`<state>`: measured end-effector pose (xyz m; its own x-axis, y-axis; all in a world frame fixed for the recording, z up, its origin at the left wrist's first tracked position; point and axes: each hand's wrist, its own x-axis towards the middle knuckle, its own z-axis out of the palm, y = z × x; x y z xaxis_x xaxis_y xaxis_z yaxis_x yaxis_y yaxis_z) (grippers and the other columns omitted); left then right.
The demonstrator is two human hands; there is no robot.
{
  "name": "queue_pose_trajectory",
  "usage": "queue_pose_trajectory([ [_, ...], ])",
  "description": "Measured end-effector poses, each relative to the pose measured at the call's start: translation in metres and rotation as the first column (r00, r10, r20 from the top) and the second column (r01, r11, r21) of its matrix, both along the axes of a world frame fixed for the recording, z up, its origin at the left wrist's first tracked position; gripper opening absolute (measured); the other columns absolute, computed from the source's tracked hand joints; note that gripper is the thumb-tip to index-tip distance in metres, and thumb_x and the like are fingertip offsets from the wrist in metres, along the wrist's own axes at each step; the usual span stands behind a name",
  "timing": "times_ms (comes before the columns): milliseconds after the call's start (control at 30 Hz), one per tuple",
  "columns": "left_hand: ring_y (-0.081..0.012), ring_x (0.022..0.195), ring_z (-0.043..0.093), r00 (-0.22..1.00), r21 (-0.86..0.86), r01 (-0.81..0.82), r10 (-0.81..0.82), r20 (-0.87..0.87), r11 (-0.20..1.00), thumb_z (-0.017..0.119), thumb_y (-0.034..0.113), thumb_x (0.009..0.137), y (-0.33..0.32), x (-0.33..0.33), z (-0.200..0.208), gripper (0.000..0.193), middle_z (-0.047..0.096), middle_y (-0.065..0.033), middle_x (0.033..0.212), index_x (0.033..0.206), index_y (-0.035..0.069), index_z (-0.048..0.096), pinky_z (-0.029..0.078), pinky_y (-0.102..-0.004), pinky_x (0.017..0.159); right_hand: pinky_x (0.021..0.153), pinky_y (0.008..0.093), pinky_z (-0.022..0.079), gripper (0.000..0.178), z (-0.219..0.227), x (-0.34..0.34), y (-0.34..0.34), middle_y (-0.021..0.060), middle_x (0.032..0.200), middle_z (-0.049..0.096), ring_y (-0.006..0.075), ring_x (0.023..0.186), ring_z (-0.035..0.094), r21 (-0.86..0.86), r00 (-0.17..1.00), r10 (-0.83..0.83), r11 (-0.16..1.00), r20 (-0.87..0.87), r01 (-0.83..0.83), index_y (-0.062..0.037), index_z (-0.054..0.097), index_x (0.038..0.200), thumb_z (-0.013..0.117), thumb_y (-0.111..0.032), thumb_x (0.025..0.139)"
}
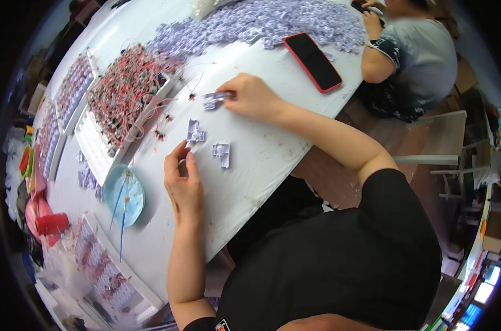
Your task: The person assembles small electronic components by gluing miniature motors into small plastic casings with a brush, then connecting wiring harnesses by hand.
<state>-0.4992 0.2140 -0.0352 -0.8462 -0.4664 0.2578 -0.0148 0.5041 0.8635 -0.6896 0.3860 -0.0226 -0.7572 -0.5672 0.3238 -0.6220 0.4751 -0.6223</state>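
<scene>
My right hand [251, 97] is pinched on a small pale lavender plastic part [213, 100] at the middle of the table. Its fingers cover that part's right end. Nearer me, my left hand [183, 179] has its thumb and index finger apart, with the fingertips close to a second lavender molded part [195, 132]. Whether they touch it I cannot tell. To the right of the left hand lies a third such part [221, 153], with raised details facing up. A small component with thin wires [192, 96] rests just left of the right hand.
A big heap of lavender parts [261, 25] covers the far side. At left, a white tray [93, 149] carries a pile of red-wired components [130, 85]. A blue dish [115, 190] holds thin brushes. A red-cased phone [314, 62] lies right; another person [413, 60] sits beyond.
</scene>
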Motion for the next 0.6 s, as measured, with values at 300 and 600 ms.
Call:
queue_pose_trajectory([
  [300,-0.0162,0.097,0.062,0.998,0.022,-0.026,0.025,0.055,0.999,0.056,0.004,0.097,0.001,0.002,0.006,0.029,0.066,-0.0111,0.109,0.125,0.003,0.063,0.050,-0.0294,0.088,0.092,0.0383,0.049,0.025,0.042,-0.047,0.081,0.0114,0.105,0.071,0.0272,0.100,0.064,-0.126,0.910,-0.218,0.975,-0.353,0.184,-0.0094,0.076,0.104,0.077,-0.019,0.081],
  [600,-0.0151,0.100,0.061,0.996,0.043,-0.006,0.002,0.089,0.999,0.054,0.003,0.098,-0.001,-0.002,0.002,0.030,0.066,-0.0104,0.111,0.127,0.001,0.061,0.048,-0.0284,0.091,0.082,0.0439,0.055,0.013,0.005,-0.185,0.262,0.0156,0.091,0.073,0.0332,0.092,0.070,0.449,0.681,-0.454,0.520,-0.575,0.726,-0.0088,0.076,0.089,0.070,-0.017,0.080],
])
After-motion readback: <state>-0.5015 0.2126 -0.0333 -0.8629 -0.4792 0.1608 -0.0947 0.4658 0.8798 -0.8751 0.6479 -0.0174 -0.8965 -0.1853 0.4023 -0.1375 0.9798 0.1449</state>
